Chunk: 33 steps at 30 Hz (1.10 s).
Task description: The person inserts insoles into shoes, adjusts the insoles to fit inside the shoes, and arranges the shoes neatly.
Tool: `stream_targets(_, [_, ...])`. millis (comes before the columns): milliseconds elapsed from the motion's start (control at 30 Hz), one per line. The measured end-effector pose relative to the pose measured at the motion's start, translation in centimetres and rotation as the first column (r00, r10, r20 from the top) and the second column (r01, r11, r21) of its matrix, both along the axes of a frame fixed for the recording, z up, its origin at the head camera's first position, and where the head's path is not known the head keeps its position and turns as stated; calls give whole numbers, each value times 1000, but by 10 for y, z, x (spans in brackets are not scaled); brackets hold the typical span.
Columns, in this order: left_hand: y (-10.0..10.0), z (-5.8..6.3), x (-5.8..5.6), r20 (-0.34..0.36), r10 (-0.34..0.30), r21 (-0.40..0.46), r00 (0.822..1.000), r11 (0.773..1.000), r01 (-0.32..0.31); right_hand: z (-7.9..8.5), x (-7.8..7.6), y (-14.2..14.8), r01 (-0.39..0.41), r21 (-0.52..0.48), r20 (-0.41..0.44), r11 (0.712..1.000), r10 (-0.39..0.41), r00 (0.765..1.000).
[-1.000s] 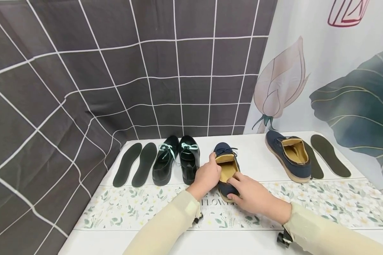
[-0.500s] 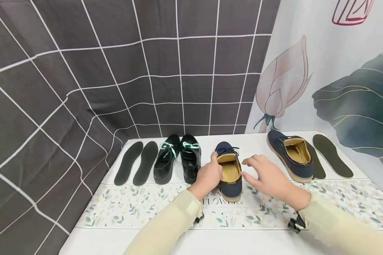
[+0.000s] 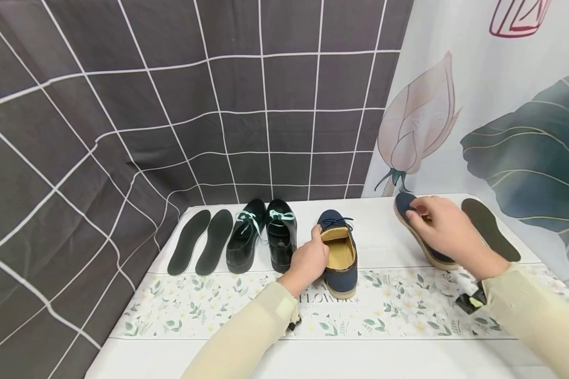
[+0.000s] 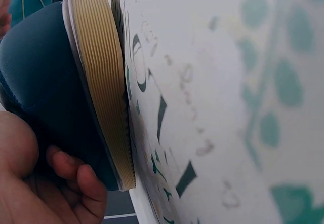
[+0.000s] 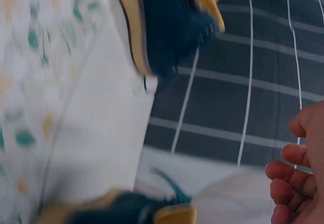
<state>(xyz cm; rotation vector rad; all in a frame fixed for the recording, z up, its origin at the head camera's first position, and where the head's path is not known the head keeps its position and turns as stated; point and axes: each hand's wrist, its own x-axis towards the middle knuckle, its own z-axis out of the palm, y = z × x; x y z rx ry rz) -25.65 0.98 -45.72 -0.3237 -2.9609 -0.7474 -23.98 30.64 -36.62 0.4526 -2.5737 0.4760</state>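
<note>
A navy slip-on shoe [image 3: 342, 280] with a tan inside and ribbed sole stands on the patterned cloth, toe pointing away. My left hand [image 3: 309, 258] grips its left side; in the left wrist view that hand's fingers curl against the navy upper [image 4: 40, 62]. Over to the right, a matching navy shoe [image 3: 403, 201] is mostly covered by my right hand [image 3: 448, 229], which hovers above its opening in the head view. The right wrist view, blurred, has the right hand's fingers [image 5: 286, 173] loosely bent with nothing in them.
Two dark insoles [image 3: 189, 242] lie at the left beside a pair of black shoes [image 3: 241, 252] with mint laces. One more dark insole [image 3: 490, 226] lies at the far right. A dark grid curtain [image 3: 289, 131] hangs behind the white table [image 3: 379, 358].
My right hand has left the heel of the middle navy shoe and travelled right to above the other navy shoe. The left hand has kept its grip.
</note>
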Motion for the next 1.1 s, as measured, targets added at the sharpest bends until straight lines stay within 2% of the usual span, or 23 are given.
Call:
stream_targets(200, [-3,1,1,8,-14,6,1000,1000,14,6,-14,35,122,-7,95,992,-121,988])
stream_targets(367, [-4,2,0,11,-8,0,1000,1000,8,-4,-24,62,187,30,150,982,-190,970])
stream_targets(567, [-3,0,1,5,-11,1,1000,1000,11,-18,-25,93,273,49,250,961,-276,928])
stream_targets(700, [-2,0,0,8,-11,0,1000,1000,11,-23,-24,113,332,53,268,942,-334,904])
stream_targets(1000, [-1,2,-1,22,0,-8,1000,1000,0,-41,-26,156,345,111,289,932,-363,886])
stream_targets(1100, [-1,1,-1,21,-2,-3,1000,1000,2,-47,-25,166,351,135,324,927,-376,868])
